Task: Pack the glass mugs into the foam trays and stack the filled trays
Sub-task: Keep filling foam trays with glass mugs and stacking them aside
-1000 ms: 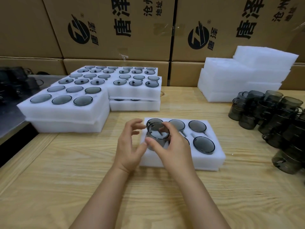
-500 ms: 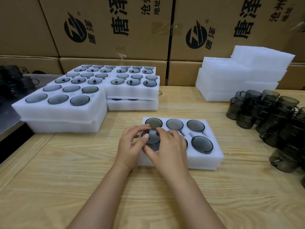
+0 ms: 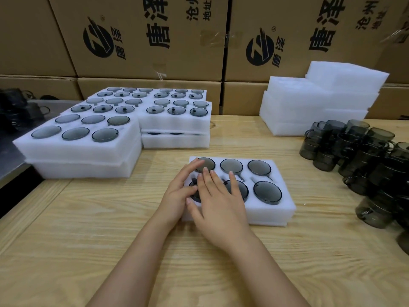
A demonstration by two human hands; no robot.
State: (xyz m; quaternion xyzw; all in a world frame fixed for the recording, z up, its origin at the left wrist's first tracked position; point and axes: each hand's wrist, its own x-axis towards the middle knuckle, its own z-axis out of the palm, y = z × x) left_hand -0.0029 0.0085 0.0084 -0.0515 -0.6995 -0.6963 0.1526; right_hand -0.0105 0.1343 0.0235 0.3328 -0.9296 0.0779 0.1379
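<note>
A white foam tray lies on the wooden table in front of me, with smoky glass mugs sunk upside down into its holes. My right hand lies flat with straight fingers over the front-left mug, pressing it down. My left hand touches the same mug from the left with relaxed fingers, its fingertips reaching the back-left mug. The front-left mug is mostly hidden under both hands.
Filled foam trays are stacked at the left and back centre. Empty foam trays are piled at the back right. Loose smoky mugs crowd the right side. Cardboard boxes line the back. Bare wood table lies near me.
The mug I held above the tray has gone down into the front-left hole. Both hands went from gripping its rim to lying flat over it.
</note>
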